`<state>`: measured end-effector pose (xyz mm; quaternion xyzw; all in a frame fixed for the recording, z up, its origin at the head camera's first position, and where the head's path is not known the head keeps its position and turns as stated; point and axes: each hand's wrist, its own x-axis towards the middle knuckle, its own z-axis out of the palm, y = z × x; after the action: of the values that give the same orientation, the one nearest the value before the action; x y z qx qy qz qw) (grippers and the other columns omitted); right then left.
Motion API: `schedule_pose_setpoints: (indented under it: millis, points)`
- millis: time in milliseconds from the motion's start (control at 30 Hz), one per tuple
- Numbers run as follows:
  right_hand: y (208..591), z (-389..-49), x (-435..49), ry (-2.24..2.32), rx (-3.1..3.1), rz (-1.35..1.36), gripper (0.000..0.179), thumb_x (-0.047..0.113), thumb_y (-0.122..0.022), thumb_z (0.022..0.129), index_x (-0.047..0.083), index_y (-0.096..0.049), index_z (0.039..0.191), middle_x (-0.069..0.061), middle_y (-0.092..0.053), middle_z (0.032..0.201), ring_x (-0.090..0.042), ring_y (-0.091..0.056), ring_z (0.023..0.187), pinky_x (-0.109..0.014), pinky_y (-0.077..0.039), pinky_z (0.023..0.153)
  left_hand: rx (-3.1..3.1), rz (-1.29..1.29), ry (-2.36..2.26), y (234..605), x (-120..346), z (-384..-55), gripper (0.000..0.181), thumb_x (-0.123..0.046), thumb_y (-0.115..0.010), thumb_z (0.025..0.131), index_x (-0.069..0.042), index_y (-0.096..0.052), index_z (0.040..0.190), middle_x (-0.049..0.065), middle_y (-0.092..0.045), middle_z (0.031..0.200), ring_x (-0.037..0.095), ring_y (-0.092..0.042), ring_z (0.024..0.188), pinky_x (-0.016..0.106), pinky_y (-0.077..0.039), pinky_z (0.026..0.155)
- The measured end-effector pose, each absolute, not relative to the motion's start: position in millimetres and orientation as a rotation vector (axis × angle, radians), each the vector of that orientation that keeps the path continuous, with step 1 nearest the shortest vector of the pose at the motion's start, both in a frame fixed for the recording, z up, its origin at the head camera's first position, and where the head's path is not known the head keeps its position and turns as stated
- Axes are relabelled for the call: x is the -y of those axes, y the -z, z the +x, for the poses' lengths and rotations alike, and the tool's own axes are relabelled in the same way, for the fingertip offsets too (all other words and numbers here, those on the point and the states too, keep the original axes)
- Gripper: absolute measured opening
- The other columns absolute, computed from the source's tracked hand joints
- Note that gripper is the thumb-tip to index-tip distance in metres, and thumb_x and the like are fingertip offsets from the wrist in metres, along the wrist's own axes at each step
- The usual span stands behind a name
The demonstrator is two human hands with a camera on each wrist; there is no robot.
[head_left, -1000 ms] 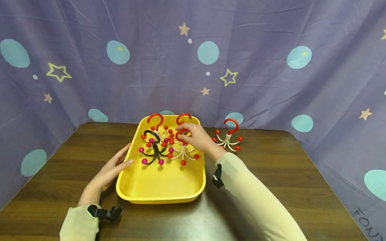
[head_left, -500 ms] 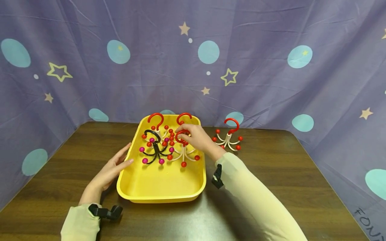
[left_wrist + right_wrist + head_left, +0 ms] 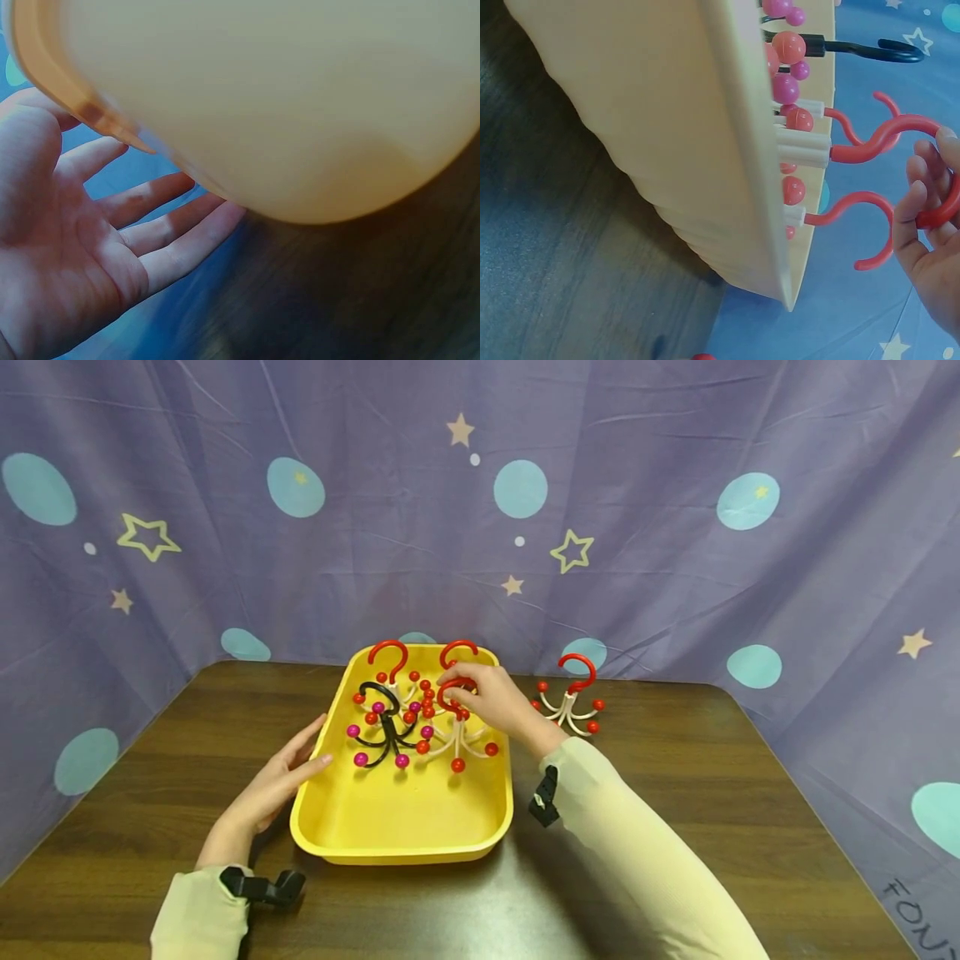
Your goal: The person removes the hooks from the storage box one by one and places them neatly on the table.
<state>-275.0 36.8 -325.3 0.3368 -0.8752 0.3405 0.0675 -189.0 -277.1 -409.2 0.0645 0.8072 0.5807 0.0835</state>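
Observation:
My right hand point(image 3: 501, 700) pinches the red hook of a white-armed hook hanger point(image 3: 457, 735) whose arms end in red balls. It stands over the right part of the yellow plastic tub point(image 3: 397, 835); in the right wrist view its white stem point(image 3: 802, 148) rises past the rim. Beside it in the tub is a black hook hanger point(image 3: 389, 735) with magenta balls. Behind them are two more red-hooked hangers, one at the back left point(image 3: 401, 664). My left hand point(image 3: 270, 785) rests along the tub's left side, thumb at the rim, fingers point(image 3: 180, 255) extended against the outer wall.
One more red-hooked hanger point(image 3: 570, 693) stands on the wooden table point(image 3: 675, 793), right of the tub and behind my right forearm. A purple curtain point(image 3: 420, 552) with stars and blue ovals hangs behind the table and along both sides.
My right hand has shifted very slightly to the right, keeping its pinch on the red hook. The left hand and the tub stay where they were.

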Motion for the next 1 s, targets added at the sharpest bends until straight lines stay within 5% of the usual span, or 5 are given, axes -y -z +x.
schedule_pose_setpoints:
  millis: [300, 533, 767, 1000]
  points:
    - [314, -271, -41, -1.047, 2.593, 1.03, 0.02, 0.023, -0.058, 0.089, 0.015, -0.067, 0.106, 0.002, -0.066, 0.105, -0.011, -0.053, 0.07, -0.025, -0.044, 0.07, -2.405, 0.198, -1.738, 409, 277, -189, 0.069, -0.031, -0.048, 0.094, -0.024, -0.004, 0.148, 0.026, -0.017, 0.147, 0.042, -0.034, 0.124, 0.039, -0.045, 0.088]
    - [307, -270, -44, -1.102, 2.55, 1.024, 0.019, 0.022, -0.06, 0.088, 0.018, -0.067, 0.105, 0.003, -0.065, 0.104, -0.01, -0.054, 0.078, -0.03, -0.046, 0.075, -2.411, 0.17, -1.727, 409, 277, -188, 0.07, -0.032, -0.048, 0.094, -0.026, -0.004, 0.148, 0.025, -0.014, 0.148, 0.042, -0.031, 0.126, 0.045, -0.044, 0.09]
    - [301, -266, -50, -1.155, 2.504, 1.022, 0.019, 0.022, -0.059, 0.089, 0.016, -0.067, 0.106, 0.004, -0.066, 0.098, -0.012, -0.045, 0.052, -0.024, -0.041, 0.055, -2.41, 0.174, -1.728, 410, 278, -188, 0.07, -0.032, -0.048, 0.094, -0.025, -0.004, 0.148, 0.027, -0.018, 0.146, 0.042, -0.036, 0.123, 0.041, -0.046, 0.087]
    - [297, -264, -59, -1.12, 2.448, 1.027, 0.018, 0.021, -0.06, 0.088, 0.015, -0.067, 0.104, 0.004, -0.066, 0.093, -0.011, -0.041, 0.049, -0.024, -0.038, 0.052, -2.415, 0.165, -1.728, 409, 277, -189, 0.069, -0.03, -0.049, 0.094, -0.024, -0.005, 0.148, 0.027, -0.017, 0.146, 0.042, -0.034, 0.124, 0.043, -0.045, 0.088]
